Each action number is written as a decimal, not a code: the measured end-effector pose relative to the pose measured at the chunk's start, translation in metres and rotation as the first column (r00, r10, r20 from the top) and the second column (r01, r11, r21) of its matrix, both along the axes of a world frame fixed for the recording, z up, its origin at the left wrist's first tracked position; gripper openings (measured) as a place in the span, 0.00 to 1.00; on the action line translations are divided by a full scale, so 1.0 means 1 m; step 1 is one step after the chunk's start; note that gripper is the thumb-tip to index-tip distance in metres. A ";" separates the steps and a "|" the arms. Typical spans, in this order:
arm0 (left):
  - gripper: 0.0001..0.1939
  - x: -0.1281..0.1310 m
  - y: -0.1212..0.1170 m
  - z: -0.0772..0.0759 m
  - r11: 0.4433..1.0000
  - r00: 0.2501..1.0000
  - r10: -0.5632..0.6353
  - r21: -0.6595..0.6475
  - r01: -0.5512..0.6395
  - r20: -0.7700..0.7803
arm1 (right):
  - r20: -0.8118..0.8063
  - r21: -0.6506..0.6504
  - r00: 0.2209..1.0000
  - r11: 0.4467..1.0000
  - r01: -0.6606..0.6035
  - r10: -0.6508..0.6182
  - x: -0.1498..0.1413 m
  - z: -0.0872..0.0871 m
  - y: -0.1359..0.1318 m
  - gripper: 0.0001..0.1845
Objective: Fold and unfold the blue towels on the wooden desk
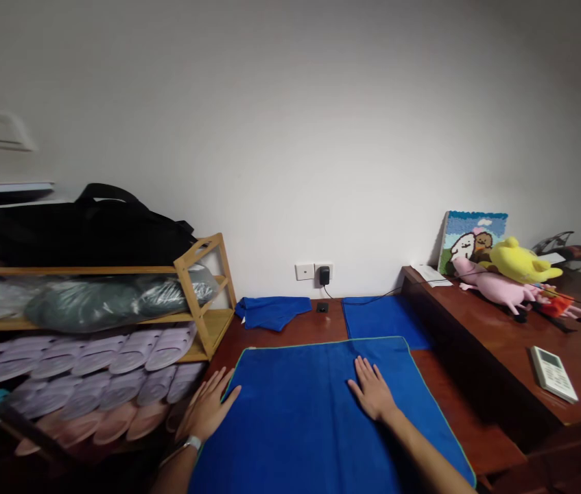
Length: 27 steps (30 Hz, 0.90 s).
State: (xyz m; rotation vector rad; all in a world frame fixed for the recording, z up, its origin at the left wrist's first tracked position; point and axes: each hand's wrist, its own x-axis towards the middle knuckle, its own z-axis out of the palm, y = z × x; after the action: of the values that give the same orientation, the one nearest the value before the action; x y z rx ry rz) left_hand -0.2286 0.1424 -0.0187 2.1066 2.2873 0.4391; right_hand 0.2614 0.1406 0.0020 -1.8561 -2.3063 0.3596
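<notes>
A large blue towel lies spread flat on a dark wooden surface in front of me. My left hand rests open at the towel's left edge, fingers stretched, a pale band on the wrist. My right hand lies flat and open on the towel near its far right part. A second blue towel lies flat behind it. A third blue towel, crumpled, sits farther back to the left.
A wooden rack at left holds several pale slippers, bagged items and a black bag. A raised wooden desk at right carries plush toys, a picture and a white remote. A wall socket with plug is behind.
</notes>
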 end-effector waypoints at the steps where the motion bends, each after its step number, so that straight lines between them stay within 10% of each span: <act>1: 0.36 0.000 0.000 0.000 1.000 1.000 -0.001 -0.002 0.001 -0.003 | 0.011 0.000 0.999 1.000 0.030 -0.030 0.014 -0.002 0.000 0.44; 7: 0.35 0.003 -0.001 0.003 1.000 1.000 0.001 -0.010 -0.001 0.010 | 0.131 -0.028 0.946 0.953 0.301 -0.295 0.119 -0.012 0.004 0.43; 11: 0.35 0.006 -0.004 0.009 1.000 1.000 -0.002 -0.013 0.002 0.012 | 0.170 0.045 0.922 0.937 0.347 -0.349 0.141 -0.012 0.007 0.44; 22: 0.36 0.006 -0.013 0.018 1.000 1.000 -0.019 -0.020 0.019 0.021 | -0.046 0.096 0.956 0.954 -0.283 0.289 -0.069 0.024 0.020 0.45; 27: 0.35 0.005 -0.012 0.013 1.000 1.000 -0.018 0.002 0.018 0.015 | -0.037 -0.005 0.964 0.965 -0.263 0.263 -0.087 0.018 0.035 0.47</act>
State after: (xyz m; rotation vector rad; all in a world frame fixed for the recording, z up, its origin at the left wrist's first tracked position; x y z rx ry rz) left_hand -0.2231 0.1300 -0.0055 2.1158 2.2591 0.4557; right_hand 0.1740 0.1753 0.0201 -1.5332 -2.5348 0.4350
